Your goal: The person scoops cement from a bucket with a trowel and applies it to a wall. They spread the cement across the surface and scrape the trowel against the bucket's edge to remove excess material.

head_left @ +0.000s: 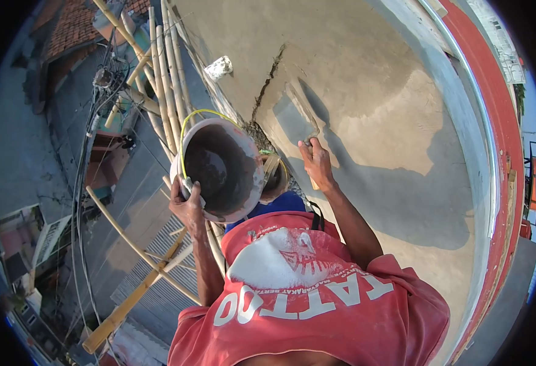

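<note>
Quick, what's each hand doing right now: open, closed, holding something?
Left hand: closed on the rim of the bucket.
Right hand: closed, holding the trowel.

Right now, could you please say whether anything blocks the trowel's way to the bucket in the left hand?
Nothing visible does: open space lies between the trowel in the right hand and the bucket in the left hand. A second bucket, partly hidden behind the held one, seems to stand lower.
</note>
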`<state>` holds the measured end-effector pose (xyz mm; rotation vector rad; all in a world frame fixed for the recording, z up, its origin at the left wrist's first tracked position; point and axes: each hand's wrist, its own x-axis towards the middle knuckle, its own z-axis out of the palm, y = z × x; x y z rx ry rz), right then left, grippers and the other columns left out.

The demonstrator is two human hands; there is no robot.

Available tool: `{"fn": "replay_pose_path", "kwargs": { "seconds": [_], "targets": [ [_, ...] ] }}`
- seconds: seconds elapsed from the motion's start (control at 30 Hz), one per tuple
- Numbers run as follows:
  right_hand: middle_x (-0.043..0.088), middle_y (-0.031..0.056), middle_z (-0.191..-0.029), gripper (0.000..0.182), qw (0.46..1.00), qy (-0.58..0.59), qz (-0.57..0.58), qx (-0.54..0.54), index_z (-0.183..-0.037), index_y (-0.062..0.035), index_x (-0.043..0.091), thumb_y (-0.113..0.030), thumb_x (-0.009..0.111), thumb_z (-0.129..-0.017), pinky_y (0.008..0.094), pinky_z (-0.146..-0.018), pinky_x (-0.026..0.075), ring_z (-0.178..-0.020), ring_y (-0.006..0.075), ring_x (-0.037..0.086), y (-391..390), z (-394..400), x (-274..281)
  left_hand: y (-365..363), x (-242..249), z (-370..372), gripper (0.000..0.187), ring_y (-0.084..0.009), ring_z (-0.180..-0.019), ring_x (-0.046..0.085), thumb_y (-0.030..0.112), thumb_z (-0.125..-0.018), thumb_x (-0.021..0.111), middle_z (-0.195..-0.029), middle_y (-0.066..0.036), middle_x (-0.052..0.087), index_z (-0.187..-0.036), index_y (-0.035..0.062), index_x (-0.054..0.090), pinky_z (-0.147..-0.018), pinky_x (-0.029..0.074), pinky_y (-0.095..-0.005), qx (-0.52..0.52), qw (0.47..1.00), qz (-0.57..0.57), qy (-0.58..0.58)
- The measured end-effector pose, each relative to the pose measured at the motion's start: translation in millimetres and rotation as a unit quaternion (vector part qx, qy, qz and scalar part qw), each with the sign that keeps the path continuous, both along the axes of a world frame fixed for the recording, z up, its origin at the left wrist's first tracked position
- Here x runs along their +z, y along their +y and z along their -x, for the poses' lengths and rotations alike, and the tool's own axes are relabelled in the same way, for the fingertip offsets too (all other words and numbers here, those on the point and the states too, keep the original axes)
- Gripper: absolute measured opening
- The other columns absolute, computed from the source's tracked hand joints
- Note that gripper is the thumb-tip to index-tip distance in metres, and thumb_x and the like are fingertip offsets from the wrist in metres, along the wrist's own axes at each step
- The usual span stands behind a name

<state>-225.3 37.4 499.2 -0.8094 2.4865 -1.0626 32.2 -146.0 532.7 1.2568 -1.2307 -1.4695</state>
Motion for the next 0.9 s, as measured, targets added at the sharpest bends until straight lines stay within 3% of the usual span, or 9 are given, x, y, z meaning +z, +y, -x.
{"fn": "replay_pose_path", "kwargs": {
  "seconds": [0.13,0.33,0.4,0.6,0.73,0.87,0.9],
  "targets": [
    [0.061,0.0216,-0.070,0.029,0.996,0.075,0.003,-0.038,-0.092,-0.0006,0.048,-0.029,0.055,-0.091,0.0474,-0.060,0.045,-0.069,0.0433,0.059,-49.8,17.1,-9.1,-2.1,0.1,0.0,0.045,-0.0100,-0.084,0.056,0.002,-0.074,0.068,-0.096,-0.004,0.062,-0.117,-0.0072,0.057,-0.077,0.044,-0.0225,-0.024,1.000,-0.002,-0.006],
    [0.060,0.0215,-0.070,0.029,0.993,0.080,0.040,-0.078,-0.090,-0.0013,0.048,-0.029,0.055,-0.092,0.0459,-0.058,0.045,-0.068,0.0406,0.060,-38.7,8.9,26.2,-7.4,-9.3,0.2,0.046,-0.0112,-0.084,0.058,0.001,-0.075,0.069,-0.098,-0.007,0.063,-0.119,-0.0071,0.056,-0.078,0.046,-0.0234,-0.052,0.999,0.006,-0.016],
    [0.059,0.0202,-0.068,0.028,0.991,-0.025,0.056,-0.116,-0.088,-0.0019,0.048,-0.029,0.055,-0.092,0.0454,-0.057,0.043,-0.067,0.0402,0.059,-18.6,4.6,35.6,-5.5,-8.2,-2.9,0.047,-0.0113,-0.084,0.058,0.001,-0.075,0.069,-0.098,-0.007,0.063,-0.119,-0.0074,0.055,-0.078,0.046,-0.0235,-0.052,0.999,0.000,-0.013],
    [0.057,0.0191,-0.066,0.027,0.992,-0.031,0.052,-0.109,-0.089,-0.0021,0.049,-0.028,0.056,-0.092,0.0444,-0.056,0.043,-0.063,0.0402,0.057,6.2,-7.8,36.2,-4.3,-5.5,-1.3,0.049,-0.0121,-0.085,0.059,0.002,-0.074,0.069,-0.099,-0.007,0.063,-0.120,-0.0076,0.055,-0.080,0.046,-0.0242,-0.026,0.999,-0.014,-0.015],
    [0.056,0.0185,-0.064,0.026,0.996,0.039,0.054,-0.067,-0.089,-0.0016,0.049,-0.026,0.057,-0.091,0.0429,-0.055,0.043,-0.061,0.0379,0.057,-15.9,11.4,23.0,-10.6,-11.5,-0.9,0.050,-0.0126,-0.087,0.059,0.003,-0.074,0.069,-0.101,-0.008,0.063,-0.121,-0.0073,0.054,-0.081,0.047,-0.0253,-0.033,0.999,0.002,-0.016],
    [0.056,0.0169,-0.065,0.023,0.990,0.081,0.067,-0.091,-0.088,-0.0020,0.049,-0.022,0.061,-0.089,0.0401,-0.052,0.043,-0.057,0.0360,0.056,8.1,-7.5,25.6,-12.9,-6.7,0.0,0.047,-0.0129,-0.085,0.060,0.001,-0.075,0.066,-0.101,-0.008,0.064,-0.120,-0.0065,0.055,-0.079,0.047,-0.0244,-0.039,0.999,0.018,0.008],
    [0.055,0.0149,-0.063,0.023,0.984,0.092,0.118,-0.092,-0.088,-0.0024,0.049,-0.021,0.061,-0.089,0.0388,-0.051,0.042,-0.055,0.0343,0.055,15.4,-15.0,19.2,-12.9,-7.6,-0.8,0.046,-0.0126,-0.084,0.060,0.000,-0.075,0.065,-0.100,-0.007,0.064,-0.119,-0.0057,0.056,-0.078,0.047,-0.0241,-0.035,0.999,0.012,0.008]
  ]
}}
